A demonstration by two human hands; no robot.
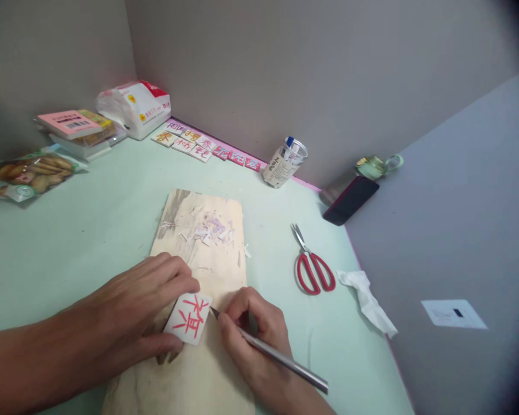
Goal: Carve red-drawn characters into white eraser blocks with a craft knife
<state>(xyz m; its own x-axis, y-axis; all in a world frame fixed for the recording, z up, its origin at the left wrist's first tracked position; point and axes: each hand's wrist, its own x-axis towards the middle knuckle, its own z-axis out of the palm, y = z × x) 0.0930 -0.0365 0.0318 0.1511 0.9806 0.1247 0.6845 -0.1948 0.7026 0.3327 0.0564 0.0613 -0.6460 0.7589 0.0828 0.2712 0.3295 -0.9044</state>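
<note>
My left hand (155,305) grips a small white square tile (187,319) by its edges, between thumb and fingers. Red character strokes cover the tile's upper face. In my right hand (257,331) is a slim metal craft knife (285,362), held like a pen. Its dark pointed tip is at the tile's right edge; whether it touches cannot be made out. Both hands are over a pale wooden board (225,271), whose far part carries white and purple shavings (211,227). Something brown shows partly below my left thumb, mostly hidden.
Red-handled scissors (313,271) and a crumpled tissue (367,302) lie right of the board. Along the back wall are several character tiles (184,144), a can (283,164), a phone (350,200) and a tissue pack (136,109). A snack bag (32,173) lies far left.
</note>
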